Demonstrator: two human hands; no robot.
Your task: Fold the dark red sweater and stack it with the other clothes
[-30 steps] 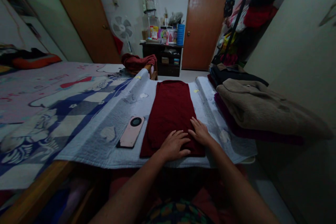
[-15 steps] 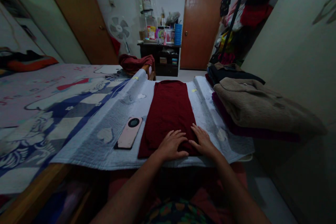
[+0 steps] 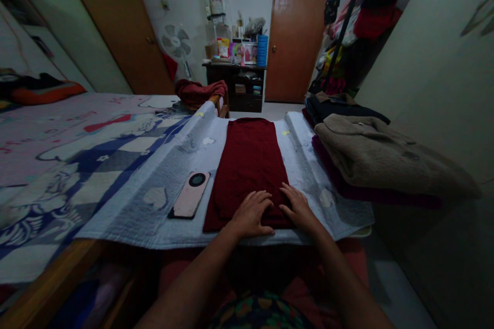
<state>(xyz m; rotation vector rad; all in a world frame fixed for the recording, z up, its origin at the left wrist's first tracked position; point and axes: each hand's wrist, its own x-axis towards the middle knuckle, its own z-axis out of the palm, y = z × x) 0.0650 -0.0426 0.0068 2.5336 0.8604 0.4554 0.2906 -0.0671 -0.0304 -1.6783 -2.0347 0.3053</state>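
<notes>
A dark red folded garment point(image 3: 250, 159) lies flat and lengthwise on a pale blue cloth point(image 3: 170, 231). My left hand point(image 3: 251, 215) rests on its near end, fingers stretched forward and thumb out to the right. My right hand point(image 3: 299, 206) touches the near right edge of the garment, its fingers extended and thumb apart. Neither hand grips the fabric. Left of the garment, a pink phone point(image 3: 191, 196) with a round black camera ring lies on the cloth, back side up.
To the right is a stack of folded clothes with a brown coat point(image 3: 370, 154) on top. A bed point(image 3: 116, 149) with a patterned sheet stretches along the left. Behind are a bundled reddish cloth point(image 3: 200, 93), a white fan point(image 3: 175, 41) and a dark cabinet point(image 3: 235, 87).
Both hands stay on the near end of the garment, with only a slight shift of the fingers and left thumb. The garment and phone keep their places.
</notes>
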